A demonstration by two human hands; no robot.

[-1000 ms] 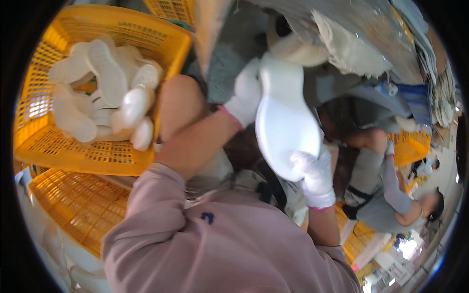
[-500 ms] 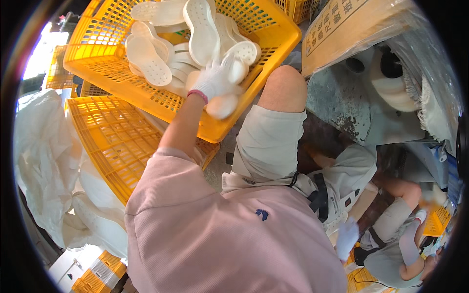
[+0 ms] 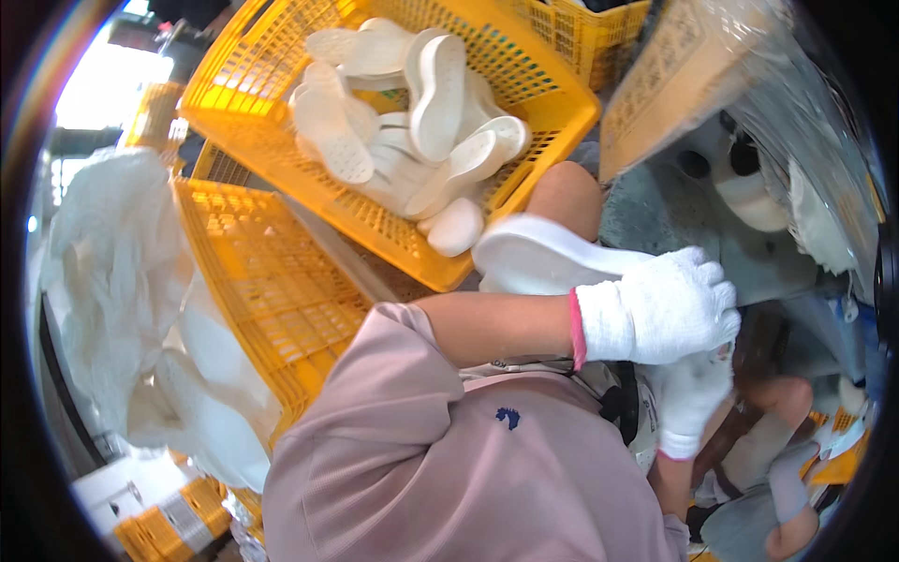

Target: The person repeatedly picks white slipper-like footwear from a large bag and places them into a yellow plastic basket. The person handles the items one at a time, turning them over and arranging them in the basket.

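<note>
At the near right, over the lap, the gloved left grip is clenched around the right end of a white shoe sole, which reaches leftward, blurred; just beneath, partly covered, is the gloved right grip, and I cannot tell whether it grasps the sole too. Farther left, a yellow basket carries a heap of pale soles; nearer on the left is a yellow crate; far right, a cardboard box.
</note>
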